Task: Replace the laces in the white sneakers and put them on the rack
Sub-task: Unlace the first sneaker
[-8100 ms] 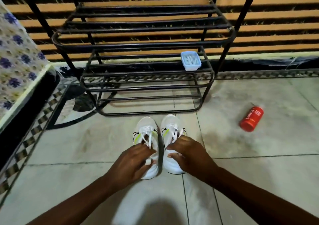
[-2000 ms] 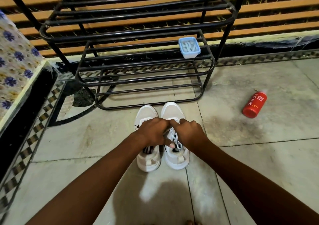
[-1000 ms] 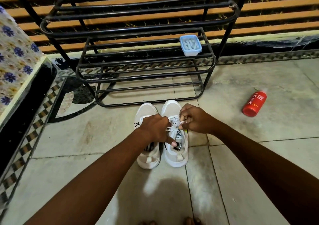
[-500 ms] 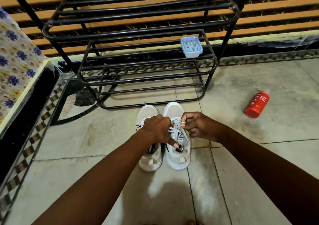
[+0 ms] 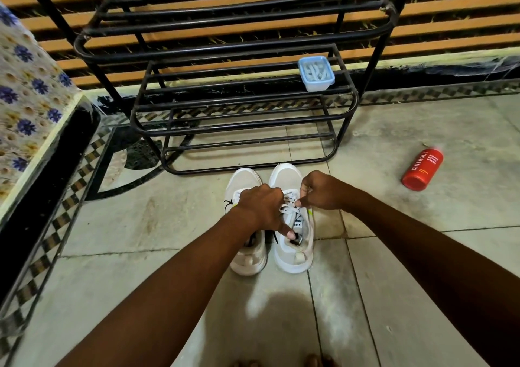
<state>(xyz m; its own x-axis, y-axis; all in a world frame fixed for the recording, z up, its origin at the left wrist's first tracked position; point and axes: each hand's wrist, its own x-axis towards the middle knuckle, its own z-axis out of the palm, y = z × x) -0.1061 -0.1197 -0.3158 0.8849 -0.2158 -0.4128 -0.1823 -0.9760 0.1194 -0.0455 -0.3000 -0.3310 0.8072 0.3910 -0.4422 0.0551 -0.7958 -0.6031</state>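
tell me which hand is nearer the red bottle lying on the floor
Right. The right hand pinches a lace over the right white sneaker, on the side toward the red plastic bottle. The left hand sits farther away, over the gap between the sneakers.

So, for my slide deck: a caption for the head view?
Both hands work the lace of the right white sneaker before the black rack.

white sneakers (image 5: 292, 251) | side by side, floor | toes at black rack (image 5: 242, 45)
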